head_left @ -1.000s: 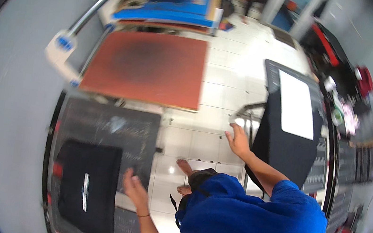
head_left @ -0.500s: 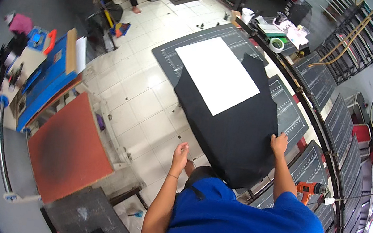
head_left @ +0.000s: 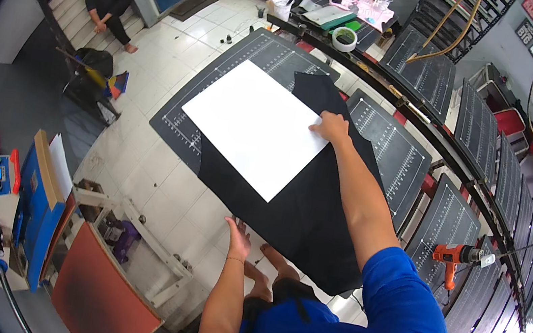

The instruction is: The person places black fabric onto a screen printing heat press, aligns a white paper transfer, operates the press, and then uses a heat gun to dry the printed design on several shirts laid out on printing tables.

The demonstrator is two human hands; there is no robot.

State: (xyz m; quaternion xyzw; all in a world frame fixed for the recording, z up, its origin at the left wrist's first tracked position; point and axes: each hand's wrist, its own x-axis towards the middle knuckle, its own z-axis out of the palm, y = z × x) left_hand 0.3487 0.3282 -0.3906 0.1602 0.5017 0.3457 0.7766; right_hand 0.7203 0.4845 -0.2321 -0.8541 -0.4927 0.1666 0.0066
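A black garment (head_left: 319, 225) is draped over a dark board with white ruled markings (head_left: 184, 97), its lower end hanging toward me. On top of it lies a plain white rectangular sheet (head_left: 251, 130), set at an angle. My right hand (head_left: 332, 127) reaches across to the sheet's right corner, with thumb and fingers closed on it. Close to the garment's left edge, my left hand (head_left: 238, 239) is open, thumb apart from the fingers, holding nothing. Whether its fingertips touch the fabric, I cannot tell.
More ruled boards (head_left: 387, 156) stand to the right along a curved dark rail (head_left: 417, 109). An orange heat gun (head_left: 455, 254) sits at right. A roll of tape (head_left: 344, 40) rests beyond. To the left is a reddish-brown panel (head_left: 103, 287). A person (head_left: 107, 1) sits on steps far left.
My right hand has moved from the garment's right edge up to the white sheet's corner. The left hand has come nearer the garment's left edge. The view has turned rightward.
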